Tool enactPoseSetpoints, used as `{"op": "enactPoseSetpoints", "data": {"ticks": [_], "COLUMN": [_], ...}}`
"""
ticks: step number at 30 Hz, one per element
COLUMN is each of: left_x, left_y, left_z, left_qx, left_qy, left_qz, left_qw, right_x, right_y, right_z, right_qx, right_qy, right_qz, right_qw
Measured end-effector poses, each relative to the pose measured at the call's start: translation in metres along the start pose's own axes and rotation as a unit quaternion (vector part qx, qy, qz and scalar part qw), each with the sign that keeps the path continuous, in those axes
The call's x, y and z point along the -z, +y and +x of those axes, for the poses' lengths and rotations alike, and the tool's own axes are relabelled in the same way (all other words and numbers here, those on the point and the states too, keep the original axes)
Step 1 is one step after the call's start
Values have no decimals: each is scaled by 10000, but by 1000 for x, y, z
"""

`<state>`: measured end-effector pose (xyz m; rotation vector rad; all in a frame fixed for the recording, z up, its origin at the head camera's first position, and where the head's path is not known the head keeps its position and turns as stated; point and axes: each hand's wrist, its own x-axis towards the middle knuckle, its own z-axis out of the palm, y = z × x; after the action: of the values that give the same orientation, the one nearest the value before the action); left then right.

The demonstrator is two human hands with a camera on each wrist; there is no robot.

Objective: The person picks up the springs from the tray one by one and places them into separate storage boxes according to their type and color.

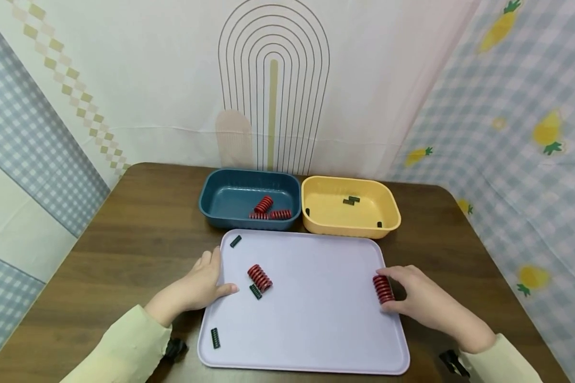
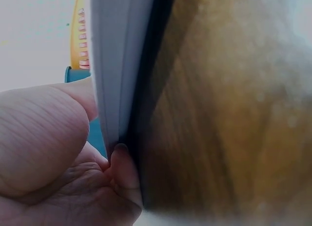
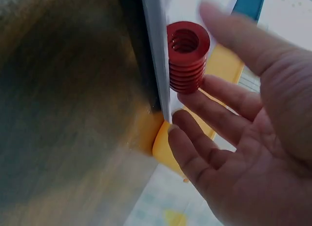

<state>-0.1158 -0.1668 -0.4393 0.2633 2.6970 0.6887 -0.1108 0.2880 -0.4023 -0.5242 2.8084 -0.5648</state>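
My left hand [image 1: 198, 284] grips the left edge of the lavender tray [image 1: 316, 340]. Its thumb lies over the rim, and in the left wrist view a fingertip [image 2: 124, 162] is against the tray's side. At the tray's right edge, my right hand [image 1: 419, 295] is around a red coil spring [image 1: 383, 289]. Fingers touch its far end in the right wrist view, while the blurred thumb [image 3: 234, 33] is apart from the near end. Another red spring [image 1: 260, 278] lies left of the tray's middle, beside a small dark green spring [image 1: 255, 291].
Small green springs lie near the tray's upper left [image 1: 236, 241] and lower left [image 1: 215, 338] corners. Behind the tray stand a blue bin [image 1: 225, 221] with red springs and a yellow bin [image 1: 350, 231] with several small green springs. Patterned cloth [image 1: 172, 80] hangs behind the wooden table [image 1: 124, 234].
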Motion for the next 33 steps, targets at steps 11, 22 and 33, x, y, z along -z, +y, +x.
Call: {"op": "enactPoseSetpoints", "data": {"ticks": [11, 22, 33], "left_x": [-2, 0, 1], "left_y": [0, 0, 0], "left_z": [4, 2, 4], "left_qx": [-30, 34, 137], "left_qy": [48, -6, -82], "left_qz": [52, 98, 63], "left_qw": [10000, 9999, 9999], "right_x": [2, -1, -3], "right_y": [0, 1, -5], "right_z": [4, 7, 6], "right_qx": [-47, -12, -83], "right_qy": [172, 159, 215], "right_qz": [-173, -110, -146], "right_qw": [9997, 9998, 9996]}}
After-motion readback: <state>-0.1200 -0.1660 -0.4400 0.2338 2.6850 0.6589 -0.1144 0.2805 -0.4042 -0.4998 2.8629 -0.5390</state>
